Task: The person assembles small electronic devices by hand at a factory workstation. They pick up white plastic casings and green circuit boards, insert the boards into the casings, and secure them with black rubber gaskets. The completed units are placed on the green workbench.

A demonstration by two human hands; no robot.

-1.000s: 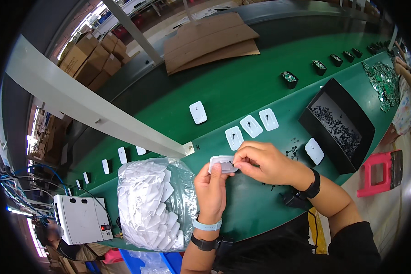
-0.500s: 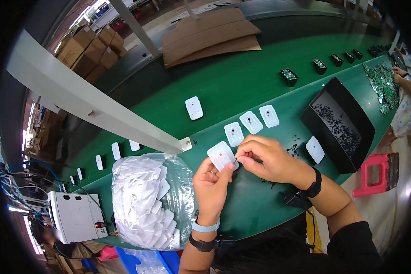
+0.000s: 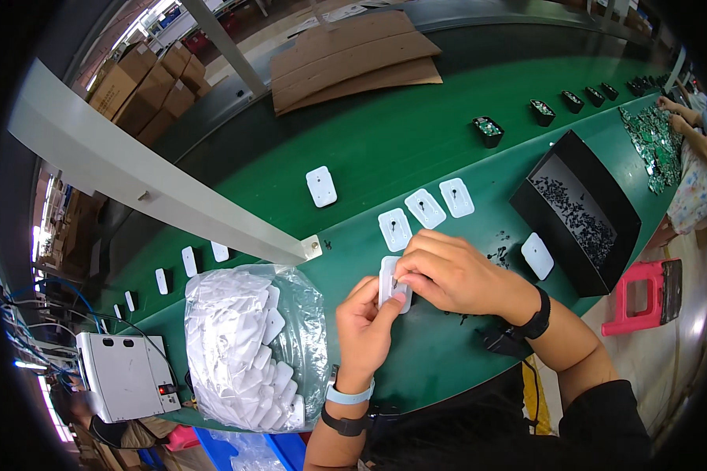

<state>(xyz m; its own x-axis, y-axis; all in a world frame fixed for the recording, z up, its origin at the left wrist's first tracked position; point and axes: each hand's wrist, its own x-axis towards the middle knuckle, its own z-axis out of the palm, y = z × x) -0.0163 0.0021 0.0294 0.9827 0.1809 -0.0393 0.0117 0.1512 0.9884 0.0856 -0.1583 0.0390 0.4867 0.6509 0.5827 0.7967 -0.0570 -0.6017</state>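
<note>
My left hand (image 3: 363, 328) grips a white plastic cover (image 3: 386, 273) by its lower edge, thumb on its face, and the cover is tilted. Against that face my right hand (image 3: 457, 275) is closed in a pinch; a small dark bit shows at its fingertips, too small to name. Beyond my hands, three white covers (image 3: 394, 230) lie in a row, each with a small black part on it. Loose black parts (image 3: 498, 255) are scattered right of my hands, beside another white cover (image 3: 537, 257).
A black box (image 3: 631, 224) of small black parts stands at right. A clear bag (image 3: 310, 314) of white covers lies at left, under a slanted post (image 3: 173, 204). Black cases with circuit boards (image 3: 488, 131) line the green belt. At far right, a person's hands are by a circuit board pile (image 3: 653, 145).
The cover in my left hand has turned to a steeper tilt. My right fingertips have moved from its edge onto its face. The whole view has shifted slightly.
</note>
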